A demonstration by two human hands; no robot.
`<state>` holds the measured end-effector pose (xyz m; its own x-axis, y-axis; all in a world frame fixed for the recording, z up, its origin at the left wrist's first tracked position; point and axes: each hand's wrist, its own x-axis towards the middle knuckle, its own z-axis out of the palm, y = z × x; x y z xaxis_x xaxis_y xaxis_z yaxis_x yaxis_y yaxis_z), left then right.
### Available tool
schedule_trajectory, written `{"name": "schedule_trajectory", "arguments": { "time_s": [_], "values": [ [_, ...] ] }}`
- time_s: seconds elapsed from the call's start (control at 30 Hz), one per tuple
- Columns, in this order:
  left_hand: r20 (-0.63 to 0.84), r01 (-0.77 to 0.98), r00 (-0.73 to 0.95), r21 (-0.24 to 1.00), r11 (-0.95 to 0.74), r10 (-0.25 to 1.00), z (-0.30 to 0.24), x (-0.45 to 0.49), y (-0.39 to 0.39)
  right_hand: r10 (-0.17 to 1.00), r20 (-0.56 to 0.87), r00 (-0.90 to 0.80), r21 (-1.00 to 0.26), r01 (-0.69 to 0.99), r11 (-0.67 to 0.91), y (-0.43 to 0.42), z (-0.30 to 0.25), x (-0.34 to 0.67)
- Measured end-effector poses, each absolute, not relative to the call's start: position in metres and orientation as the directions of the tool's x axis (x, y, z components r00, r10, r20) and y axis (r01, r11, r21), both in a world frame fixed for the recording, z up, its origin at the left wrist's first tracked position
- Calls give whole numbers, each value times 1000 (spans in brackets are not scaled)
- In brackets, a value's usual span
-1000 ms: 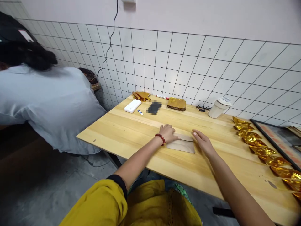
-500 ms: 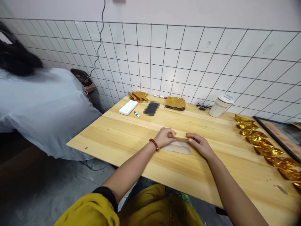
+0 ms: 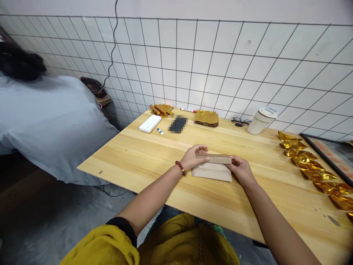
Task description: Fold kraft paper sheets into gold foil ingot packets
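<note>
Between my hands is a sheet of paper, its pale brownish back showing, with a folded strip along its far edge. My left hand, a red bead bracelet at its wrist, grips the left end of that strip, thumb on the near side and fingers behind. The strip's right end is pinched between the thumb and fingers of my right hand. The near part of the sheet lies close to the wooden table. To the right runs a row of several folded gold foil pieces.
Along the back are gold strips, a white power bank, a blurred dark phone-like object, a marker, a gold paper stack, glasses and a lidded cup. A person sits at left.
My right hand has closed on the strip's right end. The fold has tipped up, showing a wider pale brown strip instead of a thin gold edge. The view has shifted slightly.
</note>
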<state>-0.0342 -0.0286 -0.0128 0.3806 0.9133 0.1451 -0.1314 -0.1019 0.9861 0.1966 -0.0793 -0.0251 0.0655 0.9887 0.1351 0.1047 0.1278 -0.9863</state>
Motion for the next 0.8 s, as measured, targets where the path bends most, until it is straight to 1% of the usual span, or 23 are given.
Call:
{"name": "schedule_trajectory", "arguments": {
  "time_s": [0.07, 0.13, 0.2, 0.27, 0.33, 0.47, 0.53, 0.7, 0.8],
  "values": [
    [132, -172, 336, 982, -77, 932, -13, -34, -28, 983, 145, 109, -988, 60, 139, -80, -24, 194],
    [80, -205, 304, 979, -17, 949, -13, -34, -27, 972, 165, 166, -986, 25, 163, -79, -24, 192],
    [17, -277, 310, 958, 74, 951, -13, -35, -25, 958, 180, 226, -983, -3, 185, -77, -24, 192],
    [-33, -345, 337, 925, 156, 941, -12, -34, -23, 953, 178, 244, -981, -30, 191, -77, -24, 192],
    [-58, -380, 345, 904, 196, 937, -11, -34, -22, 972, 157, 177, -983, -64, 171, -78, -22, 194],
    [-57, -394, 281, 904, 169, 958, -10, -35, -23, 993, 116, -35, -984, -143, 110, -82, -16, 198],
    [-57, -389, 271, 907, 164, 961, -11, -35, -24, 992, 110, -54, -980, -171, 99, -82, -16, 198],
    [-59, -383, 288, 908, 171, 956, -10, -28, -21, 995, 36, 97, -985, -162, 51, -71, -26, 192],
    [-96, -340, 372, 911, 231, 923, -5, -18, -4, 983, 47, 180, -971, -221, 87, -66, -31, 190]
  ]
}}
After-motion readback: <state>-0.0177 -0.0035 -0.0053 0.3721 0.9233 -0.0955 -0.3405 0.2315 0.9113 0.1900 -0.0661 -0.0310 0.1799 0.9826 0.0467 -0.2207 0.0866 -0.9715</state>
